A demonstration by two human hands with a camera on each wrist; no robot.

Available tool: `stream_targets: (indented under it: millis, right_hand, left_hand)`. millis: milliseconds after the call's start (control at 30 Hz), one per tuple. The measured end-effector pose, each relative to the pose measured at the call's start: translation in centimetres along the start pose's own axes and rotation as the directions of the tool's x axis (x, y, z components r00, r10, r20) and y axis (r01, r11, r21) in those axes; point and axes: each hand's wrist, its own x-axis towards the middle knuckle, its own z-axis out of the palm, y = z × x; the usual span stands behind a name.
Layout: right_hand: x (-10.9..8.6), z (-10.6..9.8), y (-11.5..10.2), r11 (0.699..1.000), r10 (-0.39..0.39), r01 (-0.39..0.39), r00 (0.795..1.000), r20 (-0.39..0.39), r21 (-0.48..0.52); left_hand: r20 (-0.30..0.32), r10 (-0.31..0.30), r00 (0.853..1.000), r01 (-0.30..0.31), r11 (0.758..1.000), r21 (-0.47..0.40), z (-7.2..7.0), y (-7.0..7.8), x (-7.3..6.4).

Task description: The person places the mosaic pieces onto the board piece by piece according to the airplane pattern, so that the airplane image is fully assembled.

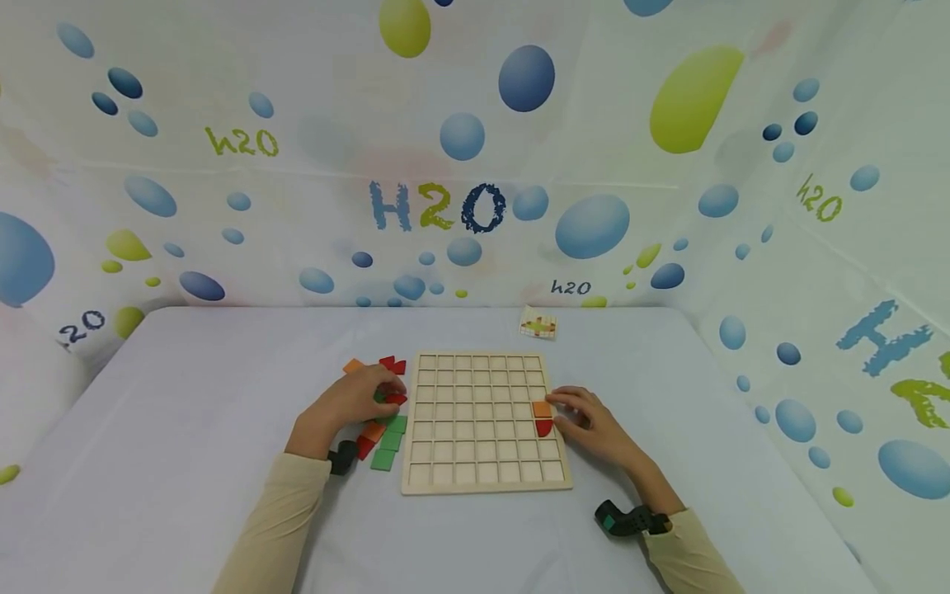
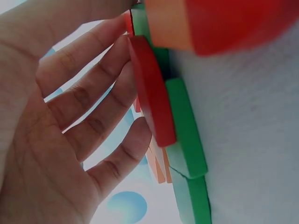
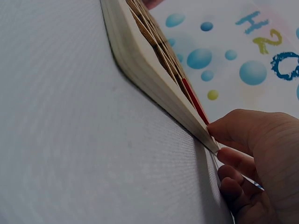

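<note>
A pale wooden grid board [image 1: 486,491] lies on the white table. One orange square [image 1: 542,409] and a red round-edged piece [image 1: 544,428] sit in cells by its right edge. At the board's left, my left hand [image 1: 356,398] is over a loose pile of pieces, fingertips against a red curved piece [image 2: 152,91] that lies on green squares [image 2: 187,128]. Part of the pile is hidden beneath that hand. My right hand [image 1: 599,427] rests at the board's right edge, thumb and forefinger touching the rim beside the orange and red pieces.
Behind the board lies a small picture card [image 1: 538,324] with a coloured pattern. More red pieces [image 1: 392,363] and an orange one [image 1: 352,365] lie beyond the left hand. A patterned sheet [image 1: 312,223] hangs behind the table. Dark cameras [image 1: 627,520] are strapped to both wrists.
</note>
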Motion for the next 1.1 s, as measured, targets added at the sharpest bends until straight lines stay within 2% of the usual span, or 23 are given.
stream_targets:
  millis: [333,600,800,1100]
  right_hand:
    - [-0.1,0.0,-0.1,1.0,0.011,-0.011,1.0,-0.001,-0.006]
    - [0.0,0.0,-0.1,1.0,0.007,-0.007,1.0,0.003,-0.007]
    - [0.0,-0.1,0.0,1.0,0.008,-0.008,1.0,0.004,-0.014]
    - [0.0,0.0,0.1,1.0,-0.005,0.005,1.0,0.0,-0.012]
  left_hand:
    - [-0.004,0.0,1.0,0.0,0.999,-0.045,-0.1,0.3,0.0]
    - [0.006,0.051,0.999,-0.05,0.996,-0.08,-0.2,0.4,0.1]
    - [-0.005,0.073,0.997,-0.073,0.994,-0.077,-0.5,0.8,-0.1]
    - [-0.038,0.128,0.991,-0.129,0.991,-0.024,-0.8,1.6,-0.1]
